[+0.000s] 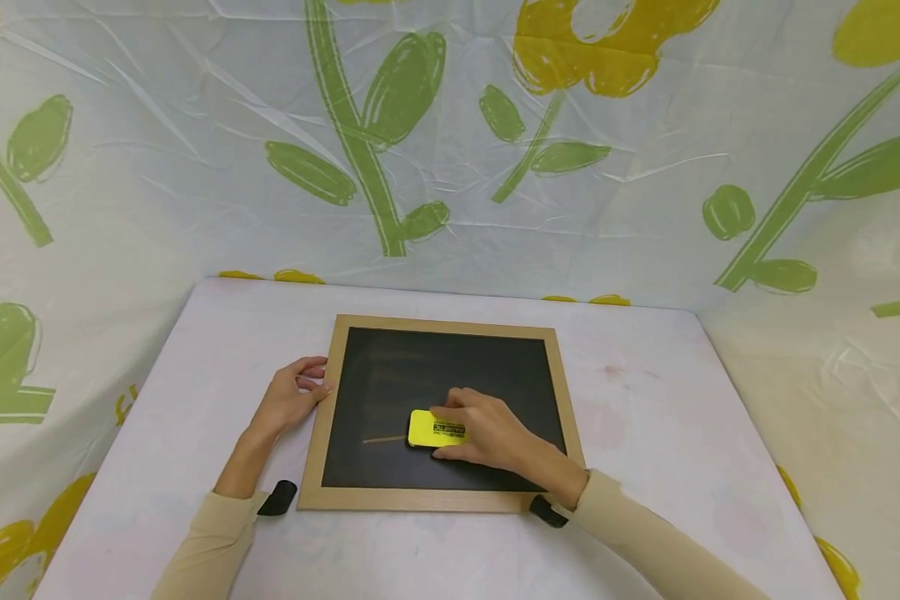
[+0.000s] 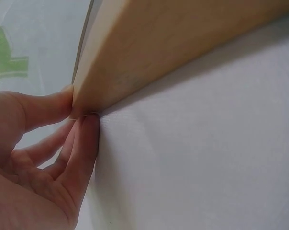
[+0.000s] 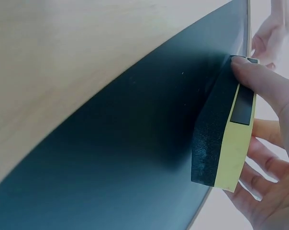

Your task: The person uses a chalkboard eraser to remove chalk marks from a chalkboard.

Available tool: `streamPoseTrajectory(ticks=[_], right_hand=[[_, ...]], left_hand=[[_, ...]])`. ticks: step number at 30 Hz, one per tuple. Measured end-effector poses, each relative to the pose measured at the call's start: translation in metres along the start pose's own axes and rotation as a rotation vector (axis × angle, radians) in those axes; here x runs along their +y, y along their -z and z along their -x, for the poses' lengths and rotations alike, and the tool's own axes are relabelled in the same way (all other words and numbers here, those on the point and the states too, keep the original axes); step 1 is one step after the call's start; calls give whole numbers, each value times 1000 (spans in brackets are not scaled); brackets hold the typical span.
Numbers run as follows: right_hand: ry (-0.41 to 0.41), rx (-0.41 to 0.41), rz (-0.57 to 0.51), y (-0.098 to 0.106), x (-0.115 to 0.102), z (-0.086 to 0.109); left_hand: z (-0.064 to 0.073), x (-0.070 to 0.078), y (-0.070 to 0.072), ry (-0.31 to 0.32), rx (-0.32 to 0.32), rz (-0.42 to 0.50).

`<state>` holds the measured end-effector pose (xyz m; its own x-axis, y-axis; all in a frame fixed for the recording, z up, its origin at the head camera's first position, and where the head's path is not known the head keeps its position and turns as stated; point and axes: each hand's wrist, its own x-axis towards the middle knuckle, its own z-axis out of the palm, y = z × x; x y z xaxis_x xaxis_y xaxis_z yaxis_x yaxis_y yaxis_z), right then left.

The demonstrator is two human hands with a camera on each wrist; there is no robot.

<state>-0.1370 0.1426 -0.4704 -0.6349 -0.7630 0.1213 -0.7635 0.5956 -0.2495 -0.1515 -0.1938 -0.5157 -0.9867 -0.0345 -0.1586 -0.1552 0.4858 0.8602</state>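
Note:
A chalkboard in a light wooden frame lies on the white-covered table. My right hand grips a yellow-and-black board eraser between thumb and fingers, its dark pad down against the black surface. A short orange-brown line runs on the board to the eraser's left side. At the board's left edge, my left hand holds the frame. The left wrist view shows its thumb and fingertips at the frame's side, close to the tabletop.
Black straps show at both sleeve cuffs. White fabric with green stems and yellow flowers hangs behind the table and at both sides. The table's surface extends around the board.

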Motion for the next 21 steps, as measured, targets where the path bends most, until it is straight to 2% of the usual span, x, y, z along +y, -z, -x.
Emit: streamPoseTrajectory(ticks=[21], right_hand=[[63,-22,7,-12,-22,-35]], left_hand=[[-2,1,3,-2,-11,31]])
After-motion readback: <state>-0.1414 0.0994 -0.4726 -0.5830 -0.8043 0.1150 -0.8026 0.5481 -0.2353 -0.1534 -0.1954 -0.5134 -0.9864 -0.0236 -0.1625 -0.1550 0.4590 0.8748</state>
